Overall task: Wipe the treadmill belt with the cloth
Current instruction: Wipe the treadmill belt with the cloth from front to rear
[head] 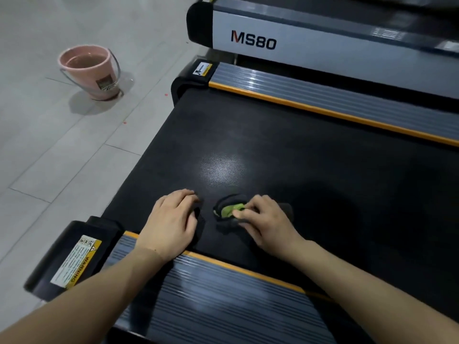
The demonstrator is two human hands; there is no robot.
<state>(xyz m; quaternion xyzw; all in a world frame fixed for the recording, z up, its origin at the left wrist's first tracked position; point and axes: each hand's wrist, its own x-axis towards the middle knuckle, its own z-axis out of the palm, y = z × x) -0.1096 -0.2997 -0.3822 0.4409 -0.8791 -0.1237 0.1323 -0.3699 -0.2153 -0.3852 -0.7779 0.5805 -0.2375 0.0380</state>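
The black treadmill belt (285, 155) fills the middle of the view. A dark cloth with a green patch (229, 210) lies bunched on the belt near its close edge. My right hand (265, 219) rests on the cloth, with thumb and fingers pinching the green part. My left hand (171, 222) lies palm down on the belt just left of the cloth, fingers together, with nothing held. Part of the cloth is hidden under my right hand.
Grey ribbed side rails with orange strips run along the near side (223, 294) and far side (335, 95) of the belt. A second treadmill marked MS80 (253, 40) stands behind. A pink bucket (89, 70) with water sits on the tiled floor at the left.
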